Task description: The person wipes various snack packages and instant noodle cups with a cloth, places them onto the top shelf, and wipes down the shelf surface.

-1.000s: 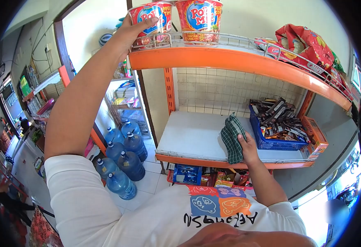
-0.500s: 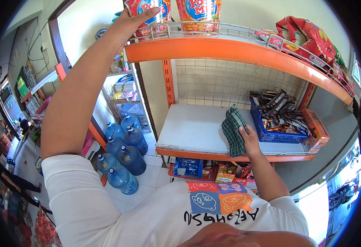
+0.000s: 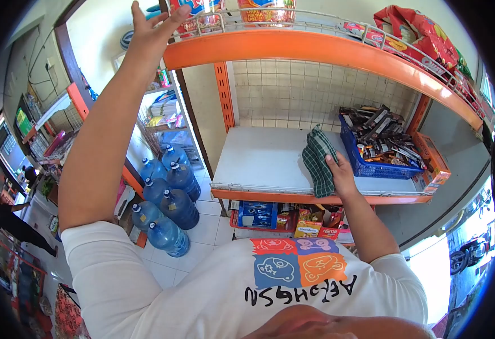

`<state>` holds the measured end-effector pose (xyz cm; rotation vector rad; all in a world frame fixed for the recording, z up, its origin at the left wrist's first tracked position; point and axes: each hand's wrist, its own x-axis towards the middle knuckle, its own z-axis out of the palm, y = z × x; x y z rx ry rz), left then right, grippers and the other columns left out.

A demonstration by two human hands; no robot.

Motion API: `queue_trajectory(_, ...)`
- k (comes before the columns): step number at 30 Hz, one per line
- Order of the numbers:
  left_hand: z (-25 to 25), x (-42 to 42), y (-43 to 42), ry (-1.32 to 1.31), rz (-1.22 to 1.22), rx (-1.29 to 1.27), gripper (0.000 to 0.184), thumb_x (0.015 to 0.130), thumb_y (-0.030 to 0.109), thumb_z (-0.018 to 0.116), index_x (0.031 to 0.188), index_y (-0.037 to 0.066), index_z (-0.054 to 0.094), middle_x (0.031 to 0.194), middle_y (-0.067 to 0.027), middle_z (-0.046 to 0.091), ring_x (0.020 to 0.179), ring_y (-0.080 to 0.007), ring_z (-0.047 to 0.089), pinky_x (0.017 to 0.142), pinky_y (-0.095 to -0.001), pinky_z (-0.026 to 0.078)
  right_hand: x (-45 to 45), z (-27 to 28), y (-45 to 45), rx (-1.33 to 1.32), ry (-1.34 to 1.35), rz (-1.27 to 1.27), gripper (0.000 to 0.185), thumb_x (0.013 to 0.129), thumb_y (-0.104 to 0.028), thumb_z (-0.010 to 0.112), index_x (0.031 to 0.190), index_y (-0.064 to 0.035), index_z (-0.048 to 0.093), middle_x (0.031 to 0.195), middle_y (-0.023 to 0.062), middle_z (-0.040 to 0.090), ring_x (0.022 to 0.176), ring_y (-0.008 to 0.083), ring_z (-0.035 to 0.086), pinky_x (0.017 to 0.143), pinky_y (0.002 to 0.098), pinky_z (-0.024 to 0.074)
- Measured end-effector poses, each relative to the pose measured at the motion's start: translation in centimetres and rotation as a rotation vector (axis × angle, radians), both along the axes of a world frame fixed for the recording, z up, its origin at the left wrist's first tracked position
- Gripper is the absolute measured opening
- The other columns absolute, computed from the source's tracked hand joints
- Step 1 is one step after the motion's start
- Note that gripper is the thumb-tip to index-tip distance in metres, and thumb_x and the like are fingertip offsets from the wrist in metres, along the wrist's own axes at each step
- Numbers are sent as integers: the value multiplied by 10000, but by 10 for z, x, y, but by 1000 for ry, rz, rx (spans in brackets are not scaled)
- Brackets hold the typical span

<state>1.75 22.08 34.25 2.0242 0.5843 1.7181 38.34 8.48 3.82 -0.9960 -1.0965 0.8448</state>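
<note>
My left hand (image 3: 156, 29) is raised at the top left with its fingers spread, beside a red noodle cup (image 3: 198, 16) on the upper shelf; nothing is held in it. A second red cup (image 3: 267, 12) stands to the right behind the wire rail. My right hand (image 3: 341, 170) grips a green checked cloth (image 3: 318, 161) over the front edge of the middle shelf (image 3: 259, 158). Right of the cloth, a blue basket (image 3: 383, 169) holds many dark sachets, with an orange box (image 3: 430, 158) beside it.
An orange beam (image 3: 315, 46) fronts the upper shelf, where red packs (image 3: 422, 35) lie at the right. Several blue water bottles (image 3: 168, 237) stand on the floor. Packaged goods (image 3: 257, 215) sit on the lower shelf. Another person (image 3: 18, 223) stands far left.
My left hand has come off the left noodle cup and its fingers have spread. The shelves and cups sit higher in view. My right hand still holds the cloth.
</note>
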Motion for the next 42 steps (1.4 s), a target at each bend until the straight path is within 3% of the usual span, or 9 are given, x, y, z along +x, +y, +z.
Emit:
queue_trajectory(8, 10, 3, -7, -29, -134, -296, 1197, 700, 478, 806, 1493, 21, 34, 1337, -234, 414, 1155, -281, 517, 947, -384, 480, -1, -4, 5, -9, 21, -2, 340, 967, -271, 563, 1182, -7, 566, 1005, 44, 644, 851, 101, 610, 760, 250, 498)
queue_trajectory(21, 3, 10, -2, 18, -75, -252, 625, 784, 427, 739, 1250, 52, 557, 1159, -79, 603, 1076, -225, 551, 932, -329, 456, -3, -2, 3, 25, 7, -26, 359, 963, -280, 570, 1181, 5, 568, 1006, 51, 645, 871, 102, 607, 770, 251, 497)
queue_trajectory(25, -1, 8, -16, 56, -141, -276, 653, 823, 382, 703, 1330, 44, 471, 1252, -106, 537, 1156, -240, 502, 976, -352, 421, 4, -1, 9, -24, 32, -65, 343, 965, -267, 565, 1161, 14, 572, 999, 63, 650, 860, 112, 612, 764, 261, 501)
queue_trajectory(27, -11, 12, -62, 21, 80, -256, 1042, 828, 598, 614, 1504, 181, -61, 1515, -213, 214, 1359, -410, 284, 1035, -547, 339, 6, 11, 9, -52, 74, -95, 338, 966, -263, 562, 1155, 17, 573, 997, 69, 652, 850, 120, 616, 760, 267, 502)
queue_trajectory(28, -24, 8, -40, -92, 140, -25, 835, 879, 577, 536, 1482, 115, 189, 1463, -187, 334, 1300, -375, 393, 1007, -493, 406, 3, 21, 9, -14, 67, -162, 328, 966, -261, 560, 1145, 14, 581, 981, 67, 654, 848, 118, 618, 762, 265, 501)
queue_trajectory(31, -95, -16, -47, -135, 114, 193, 697, 864, 326, 652, 1408, 30, 335, 1370, -132, 415, 1248, -251, 419, 1038, -386, 350, 10, 33, 24, -9, -125, -263, 336, 961, -274, 559, 1143, 6, 594, 972, 93, 667, 867, 161, 639, 780, 285, 503)
queue_trajectory(33, -157, -40, -60, 65, 89, 260, 777, 836, 362, 683, 1409, 15, 289, 1384, -158, 351, 1270, -258, 346, 1072, -385, 282, 11, 39, 37, -33, -303, -293, 353, 955, -290, 560, 1150, 2, 600, 979, 121, 680, 889, 206, 659, 796, 306, 505)
queue_trajectory(36, -245, -65, -95, 254, 156, 31, 577, 856, 283, 657, 1318, 29, 421, 1266, -138, 438, 1220, -266, 395, 1042, -383, 284, 20, 35, 71, -153, -1315, -481, 454, 937, -353, 534, 1257, -32, 556, 1147, 232, 619, 1085, 369, 583, 917, 392, 468)
queue_trajectory(42, -408, -84, -125, 332, 33, -578, 339, 858, 168, 660, 1167, 75, 556, 1148, -66, 538, 1089, -192, 504, 942, -338, 382, 15, -25, 173, -578, -1500, -662, 407, 961, -314, 459, 1203, -9, 576, 1103, 201, 644, 1037, 373, 604, 921, 426, 472)
